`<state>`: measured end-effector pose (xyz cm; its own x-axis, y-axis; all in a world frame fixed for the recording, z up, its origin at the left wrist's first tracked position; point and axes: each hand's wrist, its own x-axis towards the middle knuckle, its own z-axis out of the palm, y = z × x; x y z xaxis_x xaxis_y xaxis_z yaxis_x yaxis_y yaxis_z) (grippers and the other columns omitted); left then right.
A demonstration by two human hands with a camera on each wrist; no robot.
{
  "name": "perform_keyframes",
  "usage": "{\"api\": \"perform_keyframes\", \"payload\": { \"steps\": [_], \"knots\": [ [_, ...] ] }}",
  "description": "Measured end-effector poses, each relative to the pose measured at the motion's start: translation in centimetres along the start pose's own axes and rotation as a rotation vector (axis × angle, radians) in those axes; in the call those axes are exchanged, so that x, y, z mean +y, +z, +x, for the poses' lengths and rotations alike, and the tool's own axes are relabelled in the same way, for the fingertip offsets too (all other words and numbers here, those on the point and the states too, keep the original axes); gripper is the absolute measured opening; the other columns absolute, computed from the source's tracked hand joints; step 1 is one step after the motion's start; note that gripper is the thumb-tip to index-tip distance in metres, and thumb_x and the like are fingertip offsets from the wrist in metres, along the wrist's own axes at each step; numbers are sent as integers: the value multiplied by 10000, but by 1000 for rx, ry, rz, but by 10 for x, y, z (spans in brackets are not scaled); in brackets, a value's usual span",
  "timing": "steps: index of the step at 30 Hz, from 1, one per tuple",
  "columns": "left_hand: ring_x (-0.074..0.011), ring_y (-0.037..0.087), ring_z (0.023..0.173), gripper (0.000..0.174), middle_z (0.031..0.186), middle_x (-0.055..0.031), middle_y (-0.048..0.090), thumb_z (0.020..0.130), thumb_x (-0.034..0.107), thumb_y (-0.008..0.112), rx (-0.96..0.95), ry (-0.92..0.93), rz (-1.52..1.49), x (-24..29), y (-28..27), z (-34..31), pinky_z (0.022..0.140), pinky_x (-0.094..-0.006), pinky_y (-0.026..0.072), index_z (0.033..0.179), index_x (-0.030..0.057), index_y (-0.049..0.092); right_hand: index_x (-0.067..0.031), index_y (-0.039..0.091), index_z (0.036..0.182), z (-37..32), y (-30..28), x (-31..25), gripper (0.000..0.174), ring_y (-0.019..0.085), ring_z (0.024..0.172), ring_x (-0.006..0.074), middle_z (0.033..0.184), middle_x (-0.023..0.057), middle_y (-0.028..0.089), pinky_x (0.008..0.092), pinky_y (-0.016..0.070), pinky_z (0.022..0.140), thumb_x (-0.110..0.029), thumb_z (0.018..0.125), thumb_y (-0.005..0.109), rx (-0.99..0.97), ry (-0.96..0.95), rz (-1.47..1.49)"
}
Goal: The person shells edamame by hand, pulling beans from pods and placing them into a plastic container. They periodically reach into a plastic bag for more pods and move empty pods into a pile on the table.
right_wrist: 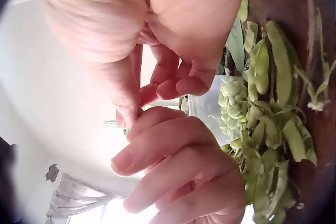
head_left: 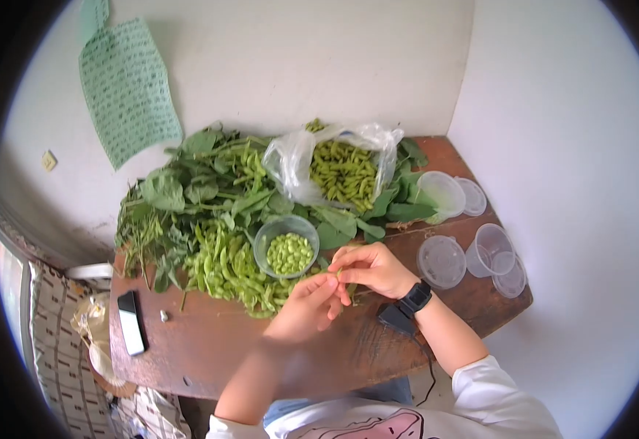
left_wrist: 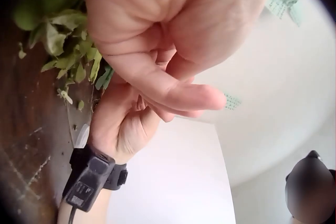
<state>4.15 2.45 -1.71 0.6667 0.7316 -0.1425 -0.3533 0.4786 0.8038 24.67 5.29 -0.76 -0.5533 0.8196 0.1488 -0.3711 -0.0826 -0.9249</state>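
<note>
— Seen holding what above the near half of the table (head_left: 210, 351)?

— Pinching a small green piece (head_left: 338, 272) between thumb and fingertips of the right hand (head_left: 378, 271), nearly closed; meeting it at the fingertips of the left hand (head_left: 314, 298), also pinched nearly closed, with other fingers loosely bent

— Clear to view?

— Mostly hidden by fingers, in both wrist views too; impossible to tell whether whole or split

— And around it?

— Just beyond, toward the far edge, in a clear bowl (head_left: 311, 230): shelled beans (head_left: 289, 254); to its left, loose green pods (head_left: 221, 265); toward the far left corner, leafy stems (head_left: 164, 192); at the far edge, a plastic bag (head_left: 290, 170) of pods; near the right edge, plastic tubs (head_left: 491, 250) and lids (head_left: 441, 262); by the left edge, a phone (head_left: 131, 322)
</note>
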Motion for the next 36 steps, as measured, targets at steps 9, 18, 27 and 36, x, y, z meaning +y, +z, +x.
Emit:
{"api": "perform_keyframes", "payload": {
  "steps": [9, 18, 27, 36],
  "knots": [
    [-25, 472, 428, 246, 779, -109, 682, 1035, 188, 542, 50, 29, -110, 0, -2, -5, 325, -149, 322, 959, -22, 645, 41, 687, 1163, -3, 7, 4, 265, 669, 844, 195, 1055, 93, 612, 293, 556, 739, 29, 899, 671, 2, -82, -97],
    [-44, 510, 430, 245, 809, -172, 706, 1014, 155, 577, 59, 30, -74, -3, -8, -9, 326, -140, 335, 979, -73, 662, 39, 657, 1233, -2, 11, 3, 327, 685, 768, 212, 1045, 96, 602, 304, 556, 693, 76, 909, 632, -62, -117, -163],
    [-73, 620, 524, 263, 836, -162, 714, 1008, 184, 600, 113, 23, -107, 0, -5, -10, 347, -141, 379, 987, -69, 668, 0, 578, 1358, -5, 12, 12, 500, 630, 806, 138, 964, 48, 589, 270, 535, 732, 86, 875, 676, 39, -151, -185],
    [-126, 686, 661, 179, 989, -110, 707, 964, 87, 649, 190, 126, 101, -2, -4, -5, 401, -165, 460, 1122, 7, 620, -41, 533, 1418, -8, 10, 10, 643, 577, 828, 99, 904, 12, 574, 257, 516, 753, 90, 821, 734, 120, -148, -140]
  ]
}}
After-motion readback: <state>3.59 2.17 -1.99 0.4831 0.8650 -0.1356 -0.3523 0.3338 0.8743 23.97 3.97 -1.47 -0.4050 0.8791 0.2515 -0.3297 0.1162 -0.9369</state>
